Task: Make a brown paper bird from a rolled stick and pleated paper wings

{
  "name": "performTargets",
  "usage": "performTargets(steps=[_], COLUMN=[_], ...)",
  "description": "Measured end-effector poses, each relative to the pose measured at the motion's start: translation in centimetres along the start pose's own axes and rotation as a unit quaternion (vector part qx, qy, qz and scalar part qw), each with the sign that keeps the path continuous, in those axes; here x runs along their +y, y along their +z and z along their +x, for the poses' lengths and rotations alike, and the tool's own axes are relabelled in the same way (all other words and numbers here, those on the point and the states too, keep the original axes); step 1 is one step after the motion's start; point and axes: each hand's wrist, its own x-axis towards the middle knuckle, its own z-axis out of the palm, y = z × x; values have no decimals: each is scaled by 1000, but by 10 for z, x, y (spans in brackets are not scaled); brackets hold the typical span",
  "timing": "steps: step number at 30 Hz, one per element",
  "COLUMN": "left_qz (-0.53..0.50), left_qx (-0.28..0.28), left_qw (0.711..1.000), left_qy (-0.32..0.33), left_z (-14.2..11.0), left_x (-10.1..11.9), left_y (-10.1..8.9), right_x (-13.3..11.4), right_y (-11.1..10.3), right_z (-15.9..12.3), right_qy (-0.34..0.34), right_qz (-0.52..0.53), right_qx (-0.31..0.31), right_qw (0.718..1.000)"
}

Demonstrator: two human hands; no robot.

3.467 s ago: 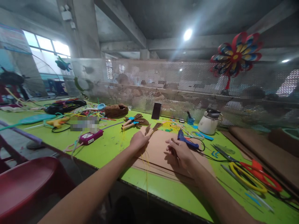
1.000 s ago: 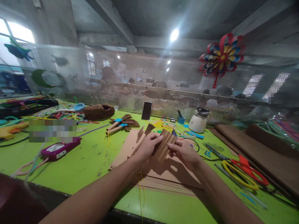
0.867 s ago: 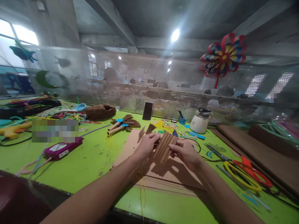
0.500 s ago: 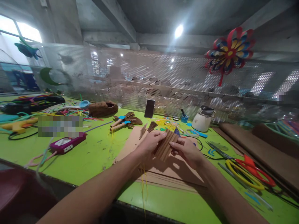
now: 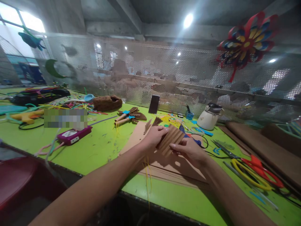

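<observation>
Both hands, left (image 5: 155, 138) and right (image 5: 189, 151), pinch a pleated brown piece (image 5: 171, 140) between them, above the tan sheets (image 5: 164, 169) on the green bench (image 5: 101, 150). A blue glue gun (image 5: 192, 139) lies just beyond the right; farther right are red-handled scissors (image 5: 261, 171), and a white jug (image 5: 208, 117) stands behind.

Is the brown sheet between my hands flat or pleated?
Pleated: the brown sheet shows parallel ridges in light and dark stripes, held between the left hand and right hand.
</observation>
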Motion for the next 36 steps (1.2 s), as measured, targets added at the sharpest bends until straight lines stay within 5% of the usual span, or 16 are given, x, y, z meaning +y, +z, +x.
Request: performTargets(steps=[7,18,28,36], left_qz=[26,-56,-17,-33], left_qx=[50,20,33,-12], left_qw=[998,997,999,999], left_qy=[4,-58,-33,-22], left_z=[0,-1,2,8], left_x=[3,6,2,0], left_y=[-2,-2,-6,-7], right_x=[-3,-4,-9,-4], right_y=[1,0,1,-3], right_z=[0,0,-2,-1], right_qy=[-8,-4,-1,8], right_qz=[-10,-3,-12,-22], right_qx=[3,-3,-5,-18], right_qw=[1000,1000,1000,1000])
